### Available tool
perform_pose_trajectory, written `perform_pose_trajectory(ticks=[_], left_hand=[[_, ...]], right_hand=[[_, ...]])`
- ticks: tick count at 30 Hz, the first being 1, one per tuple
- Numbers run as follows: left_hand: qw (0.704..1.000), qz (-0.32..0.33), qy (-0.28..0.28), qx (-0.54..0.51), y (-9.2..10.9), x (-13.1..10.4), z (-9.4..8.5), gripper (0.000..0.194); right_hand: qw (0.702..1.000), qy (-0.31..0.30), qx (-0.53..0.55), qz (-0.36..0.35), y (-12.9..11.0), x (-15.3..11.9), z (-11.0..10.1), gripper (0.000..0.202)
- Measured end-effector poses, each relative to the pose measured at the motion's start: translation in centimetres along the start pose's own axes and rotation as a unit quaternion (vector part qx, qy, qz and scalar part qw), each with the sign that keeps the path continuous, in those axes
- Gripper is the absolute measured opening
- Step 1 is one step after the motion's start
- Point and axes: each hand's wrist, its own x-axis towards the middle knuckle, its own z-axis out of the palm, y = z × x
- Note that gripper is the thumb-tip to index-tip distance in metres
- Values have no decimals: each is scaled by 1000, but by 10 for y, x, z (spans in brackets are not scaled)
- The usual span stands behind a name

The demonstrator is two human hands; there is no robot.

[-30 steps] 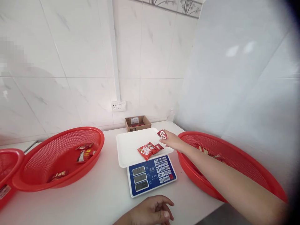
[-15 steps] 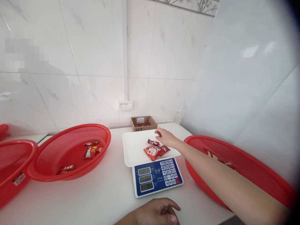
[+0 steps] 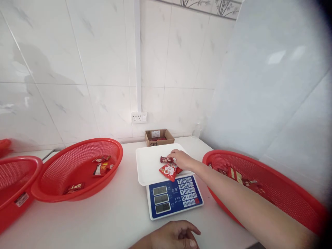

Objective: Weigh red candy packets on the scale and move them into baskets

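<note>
My right hand [image 3: 179,158] reaches over the white scale pan [image 3: 147,160], its fingers closed at the dark red snack packet [image 3: 165,159]; the fingertips are partly hidden. Just below it on the pan lies a brighter red snack packet [image 3: 168,171] with a white label, beside another red packet partly covered by the hand. In front of the pan sits the scale's blue keypad panel [image 3: 175,197] with three small displays. My left hand [image 3: 176,235] rests on the table before the scale, fingers loosely bent and apart, with nothing in it.
A red mesh basket [image 3: 116,166] with several snack packets stands left of the scale, another red basket [image 3: 15,193] farther left. To the right, a large red basket [image 3: 215,155] holds packets under my forearm. Behind the pan is a small cardboard box [image 3: 159,141] near the wall.
My right hand has come down and slightly left onto the packets, with the small dark red packet it held. The dark red packet on the pan has shifted left. My left hand stays put.
</note>
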Motion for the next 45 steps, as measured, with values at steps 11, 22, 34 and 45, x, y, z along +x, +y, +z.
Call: perform_pose_trajectory(ticks=[11,22,34,45], left_hand=[[1000,5,-3,-12,3,-2,3,63],[1000,3,-3,-15,3,0,3,64],[1000,12,2,11,-2,2,0,63],[999,-8,-4,44,3,3,2,60]], right_hand=[[993,26,106,-40,9,-13,-15,68],[993,-107,32,-28,-11,-27,7,55],[987,112,112,-14,24,-20,-30,52],[944,-186,-8,274,149,-165,-47,16]])
